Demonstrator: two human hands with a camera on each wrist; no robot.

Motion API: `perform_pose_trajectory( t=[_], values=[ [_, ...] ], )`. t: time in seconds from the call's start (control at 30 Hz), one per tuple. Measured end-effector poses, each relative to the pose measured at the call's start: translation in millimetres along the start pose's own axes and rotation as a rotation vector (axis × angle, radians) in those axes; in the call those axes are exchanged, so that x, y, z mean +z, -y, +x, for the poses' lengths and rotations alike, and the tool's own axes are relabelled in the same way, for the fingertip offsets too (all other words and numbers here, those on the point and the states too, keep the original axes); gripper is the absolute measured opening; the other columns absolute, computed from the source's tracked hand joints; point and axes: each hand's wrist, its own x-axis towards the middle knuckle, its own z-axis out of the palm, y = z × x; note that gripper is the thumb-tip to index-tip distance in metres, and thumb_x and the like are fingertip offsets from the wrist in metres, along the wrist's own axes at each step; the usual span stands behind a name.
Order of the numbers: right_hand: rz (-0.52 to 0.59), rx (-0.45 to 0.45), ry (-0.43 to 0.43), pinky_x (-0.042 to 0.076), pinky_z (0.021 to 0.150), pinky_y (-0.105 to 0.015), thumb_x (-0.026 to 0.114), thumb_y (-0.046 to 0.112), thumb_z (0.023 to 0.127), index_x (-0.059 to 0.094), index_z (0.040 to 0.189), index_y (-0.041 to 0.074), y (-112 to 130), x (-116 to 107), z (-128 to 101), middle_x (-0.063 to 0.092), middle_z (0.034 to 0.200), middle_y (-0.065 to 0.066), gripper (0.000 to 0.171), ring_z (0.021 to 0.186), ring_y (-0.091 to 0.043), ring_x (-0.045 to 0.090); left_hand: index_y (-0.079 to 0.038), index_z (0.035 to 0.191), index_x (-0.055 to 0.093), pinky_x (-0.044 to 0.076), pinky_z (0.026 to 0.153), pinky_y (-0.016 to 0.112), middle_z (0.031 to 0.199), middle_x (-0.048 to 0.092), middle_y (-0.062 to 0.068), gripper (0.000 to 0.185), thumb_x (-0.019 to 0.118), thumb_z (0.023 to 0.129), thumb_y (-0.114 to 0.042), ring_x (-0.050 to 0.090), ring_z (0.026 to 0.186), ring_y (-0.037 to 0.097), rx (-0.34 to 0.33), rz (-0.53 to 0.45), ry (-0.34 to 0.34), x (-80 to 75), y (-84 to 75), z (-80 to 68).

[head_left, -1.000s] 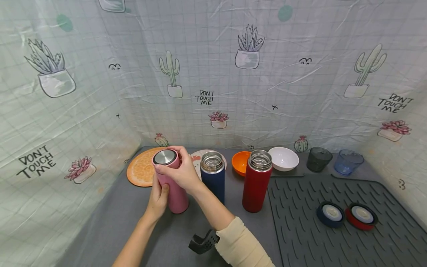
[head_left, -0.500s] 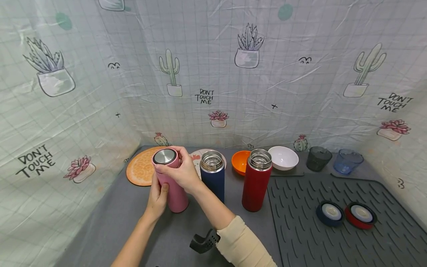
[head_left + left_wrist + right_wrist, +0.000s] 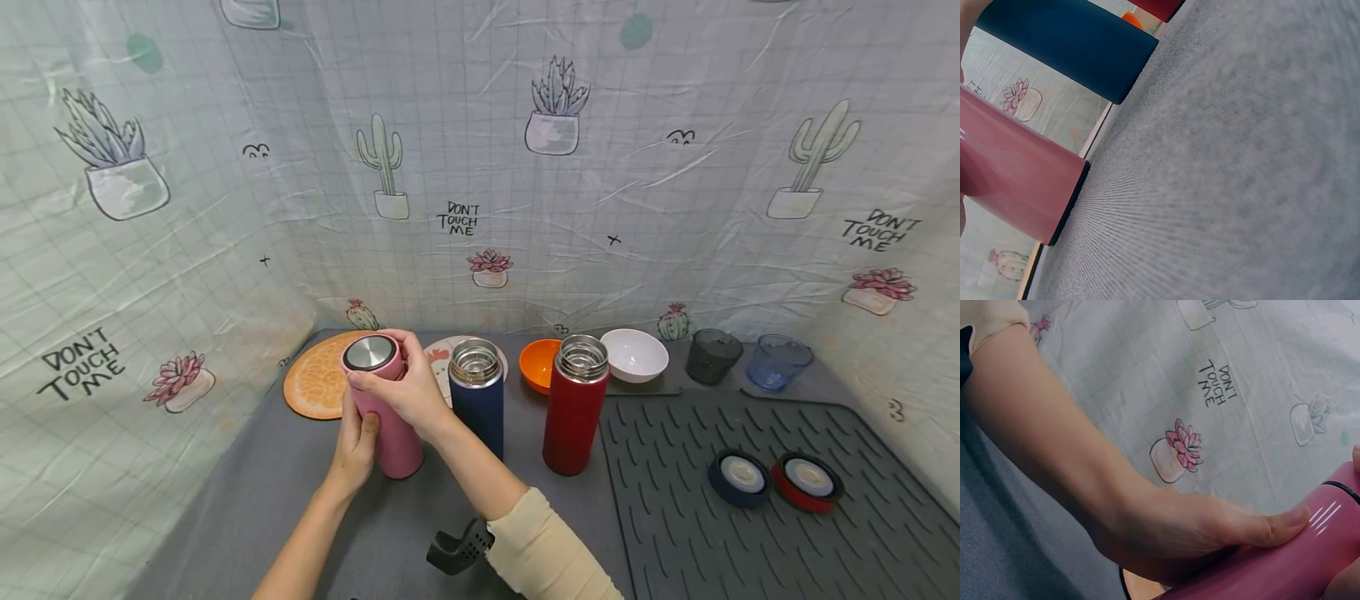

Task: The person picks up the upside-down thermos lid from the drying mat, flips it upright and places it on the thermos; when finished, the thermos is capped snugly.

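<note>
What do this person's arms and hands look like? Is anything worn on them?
The left hand and right hand are ungloved. On the right arm is a cream sleeve, gathered in folds and ending on the forearm. A black piece dotted with small holes juts out beside its cuff. The left forearm is bare where visible.

Your worktop point(image 3: 225, 517) is grey. Along its rear, left to right, you have an orange-print mat point(image 3: 307, 385), patterned mat point(image 3: 438, 360), orange bowl point(image 3: 536, 367), white bowl point(image 3: 634, 357), dark cup point(image 3: 712, 358) and blue cup point(image 3: 778, 365). Nearer you stand the pink flask point(image 3: 397, 446), blue flask point(image 3: 480, 417) and red flask point(image 3: 573, 425); a ribbed mat point(image 3: 675, 542) lies right.
</note>
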Motion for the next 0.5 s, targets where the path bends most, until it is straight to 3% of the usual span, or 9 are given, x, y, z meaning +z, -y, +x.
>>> perform_pose_trajectory(
  t=[0.23, 0.37, 0.5],
  values=[
    [-0.113, 0.052, -0.021, 0.039, 0.092, -0.033, 0.065, 0.010, 0.083, 0.041, 0.133, 0.007, 18.8, -3.2, -14.9, 0.047, 0.123, -0.004, 0.056, 0.107, -0.015, 0.048, -0.006, 0.144, 0.011, 0.032, 0.093, 0.021, 0.134, 0.032, 0.003, 0.054, 0.034, 0.099, -0.026, 0.037, 0.117, 0.015, -0.044, -0.009, 0.021, -3.6, 19.3, -8.8],
    [-0.186, 0.000, -0.001, 0.028, 0.103, -0.041, 0.057, 0.000, 0.086, 0.036, 0.135, -0.002, 45.5, -4.3, -29.0, 0.041, 0.131, -0.016, 0.053, 0.120, -0.025, 0.038, -0.009, 0.143, 0.013, 0.035, 0.088, 0.022, 0.128, 0.036, 0.004, 0.053, 0.033, 0.099, -0.032, 0.041, 0.111, 0.016, -0.063, -0.006, 0.018, -4.3, 26.6, -10.9],
    [-0.256, -0.076, 0.069, 0.027, 0.103, -0.046, 0.054, -0.005, 0.085, 0.033, 0.134, -0.008, 65.3, -3.7, -44.7, 0.038, 0.132, -0.023, 0.053, 0.125, -0.032, 0.033, -0.010, 0.143, 0.014, 0.034, 0.089, 0.022, 0.128, 0.036, 0.004, 0.052, 0.033, 0.099, -0.030, 0.040, 0.112, 0.016, -0.076, -0.008, 0.018, -7.5, 26.7, -10.8]
  ],
)
